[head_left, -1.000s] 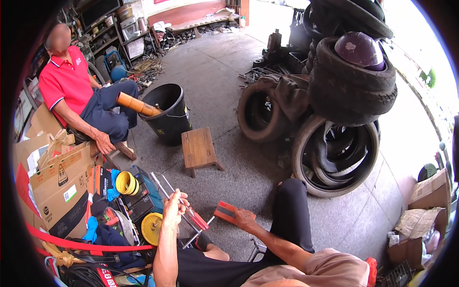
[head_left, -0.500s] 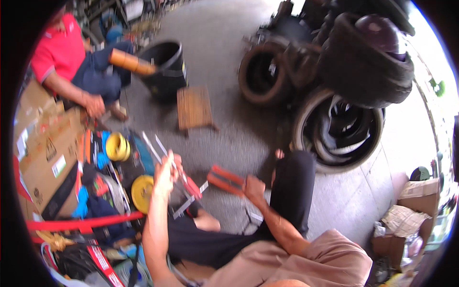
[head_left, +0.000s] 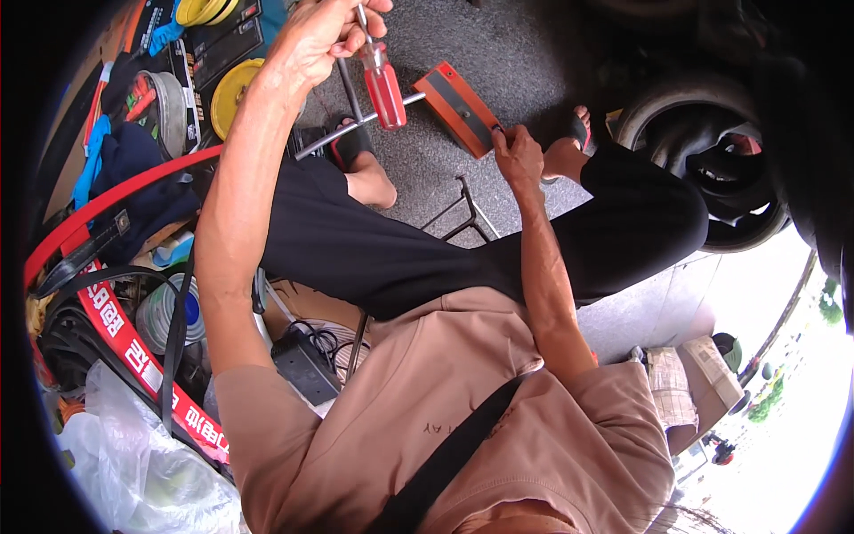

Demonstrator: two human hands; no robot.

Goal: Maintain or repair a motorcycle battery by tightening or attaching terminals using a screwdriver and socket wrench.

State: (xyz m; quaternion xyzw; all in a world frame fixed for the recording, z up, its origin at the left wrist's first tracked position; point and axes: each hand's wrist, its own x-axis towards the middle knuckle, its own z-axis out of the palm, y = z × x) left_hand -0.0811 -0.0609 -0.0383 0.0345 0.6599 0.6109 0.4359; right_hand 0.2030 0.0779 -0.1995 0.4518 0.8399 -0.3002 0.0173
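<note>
My left hand (head_left: pixel 325 40) is raised at the upper left, its fingers curled round a screwdriver (head_left: pixel 384 93) with a clear red handle that points down. A T-shaped steel bar wrench (head_left: pixel 351 93) hangs from the same hand, its crossbar passing behind the red handle. My right hand (head_left: pixel 519 158) is closed on the near corner of an orange rectangular block (head_left: pixel 458 109) with a dark strip along its face. The block is tilted above the grey floor, close to the crossbar's end. Fingertips of the right hand are partly hidden.
A metal stand frame (head_left: pixel 467 214) is on the floor between my legs. Tyres (head_left: pixel 712 169) lie at the right, cardboard boxes (head_left: pixel 676 383) lower right. On my left are a red strap (head_left: pixel 124 200), a yellow roll (head_left: pixel 233 98), cables and a plastic bag (head_left: pixel 147 454).
The view has tilted down, so the other person, the black bucket and the wooden stool are out of sight. Both hands still hold their things; the block now slants downward to the right.
</note>
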